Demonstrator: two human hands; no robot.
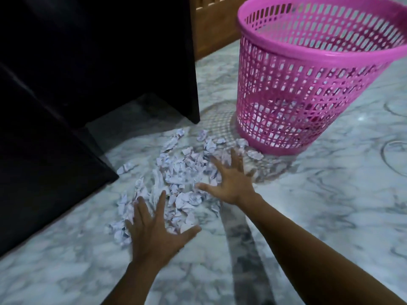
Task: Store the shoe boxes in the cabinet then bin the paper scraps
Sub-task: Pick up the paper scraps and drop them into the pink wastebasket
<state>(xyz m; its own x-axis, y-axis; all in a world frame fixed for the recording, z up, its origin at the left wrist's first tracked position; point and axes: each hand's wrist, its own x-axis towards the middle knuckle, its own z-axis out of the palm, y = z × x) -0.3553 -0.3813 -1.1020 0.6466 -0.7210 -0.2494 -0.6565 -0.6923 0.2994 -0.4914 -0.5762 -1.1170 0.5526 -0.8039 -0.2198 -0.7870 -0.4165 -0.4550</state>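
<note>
A heap of crumpled white paper scraps (182,172) lies on the marble floor in the middle of the view. My left hand (154,232) hovers over the near left end of the heap, fingers spread, holding nothing. My right hand (229,179) is spread over the far right side of the heap, also with nothing in it. A pink perforated plastic bin (308,84) stands upright just beyond the scraps at the upper right; some paper shows through its lower wall. No shoe boxes are in view.
A dark cabinet (99,51) fills the upper left, with a dark panel or door (44,172) jutting toward me on the left. A wooden slatted piece (211,23) stands behind the bin. Marble floor (330,205) stretches to the right.
</note>
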